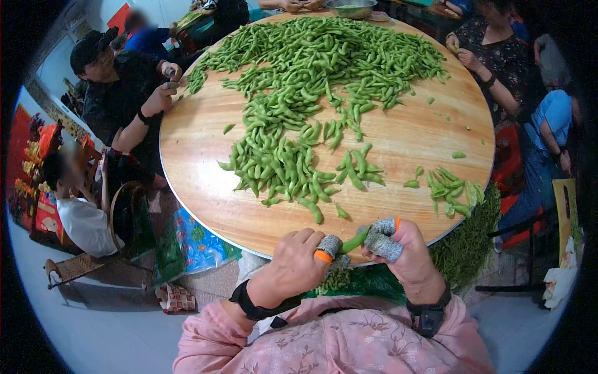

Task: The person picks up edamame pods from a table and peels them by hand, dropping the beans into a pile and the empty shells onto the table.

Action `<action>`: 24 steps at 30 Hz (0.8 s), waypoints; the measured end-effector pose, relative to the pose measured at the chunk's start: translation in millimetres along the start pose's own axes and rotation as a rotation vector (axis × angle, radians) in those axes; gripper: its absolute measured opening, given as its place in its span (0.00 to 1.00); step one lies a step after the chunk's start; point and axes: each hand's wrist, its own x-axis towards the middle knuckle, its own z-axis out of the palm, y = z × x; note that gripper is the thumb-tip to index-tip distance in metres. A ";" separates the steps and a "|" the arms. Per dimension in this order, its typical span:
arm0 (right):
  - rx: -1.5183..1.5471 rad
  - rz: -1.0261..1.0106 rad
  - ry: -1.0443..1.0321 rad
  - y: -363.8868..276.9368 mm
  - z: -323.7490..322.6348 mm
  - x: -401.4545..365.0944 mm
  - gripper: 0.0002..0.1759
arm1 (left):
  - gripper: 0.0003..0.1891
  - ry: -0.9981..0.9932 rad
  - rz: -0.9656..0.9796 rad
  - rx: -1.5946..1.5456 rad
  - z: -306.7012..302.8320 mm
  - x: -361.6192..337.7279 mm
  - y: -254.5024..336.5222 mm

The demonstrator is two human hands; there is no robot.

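Observation:
A green edamame pod spans the gap between my two hands at the table's near edge. My left hand is closed, pinching the pod's left end; a grey knitted finger cover with an orange band is on its thumb. My right hand is closed on the pod's right end, with similar grey covers on two digits. A large pile of edamame pods stretches from the far side of the round wooden table towards me. Below my hands, partly hidden, lies a heap of small green pieces.
A smaller cluster of pods lies at the right. A metal bowl stands at the far edge. People sit around the table, one at left, one at right. Green plant scraps are heaped beside the table at lower right.

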 end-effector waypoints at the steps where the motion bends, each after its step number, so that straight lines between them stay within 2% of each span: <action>1: -0.045 -0.029 -0.019 3.0 -1.5 1.7 0.06 | 0.10 0.069 -0.003 -0.035 1.6 -0.4 0.9; 3: -0.088 -0.058 -0.043 6.2 -0.3 3.8 0.05 | 0.09 0.137 -0.009 -0.066 3.9 -3.2 1.9; 5: -0.051 -0.051 -0.033 7.3 2.2 4.6 0.06 | 0.06 0.220 -0.105 -0.311 6.5 -5.4 4.7; 6: -0.047 -0.047 -0.035 10.7 3.2 5.9 0.06 | 0.06 0.216 -0.109 -0.310 6.8 -7.3 6.3; 8: -0.064 -0.168 -0.071 19.2 1.5 10.7 0.07 | 0.05 0.173 -0.308 -0.612 8.4 -9.0 9.6; 9: -0.064 -0.166 -0.072 22.0 0.3 12.8 0.07 | 0.05 0.173 -0.311 -0.613 8.6 -9.0 9.5; 11: -0.121 -0.256 -0.099 24.6 -2.5 15.9 0.08 | 0.05 0.198 -0.395 -0.886 9.1 -7.4 8.3; 15: 0.024 -0.131 -0.082 18.2 3.5 14.1 0.08 | 0.05 0.202 -0.429 -0.890 9.7 -4.7 8.1; 17: 0.173 0.035 -0.090 5.9 11.0 8.3 0.09 | 0.08 0.296 -0.206 -0.555 7.5 0.0 11.3; 21: 0.177 0.057 -0.093 5.8 11.1 6.4 0.09 | 0.08 0.254 -0.325 -0.678 19.0 -4.6 7.0; 23: -0.229 -0.215 -0.096 12.3 8.1 9.8 0.09 | 0.07 0.154 -0.590 -1.401 31.3 -10.0 0.7; 24: -0.228 -0.216 -0.100 13.7 7.2 10.6 0.09 | 0.07 0.157 -0.590 -1.398 25.9 -8.2 -0.1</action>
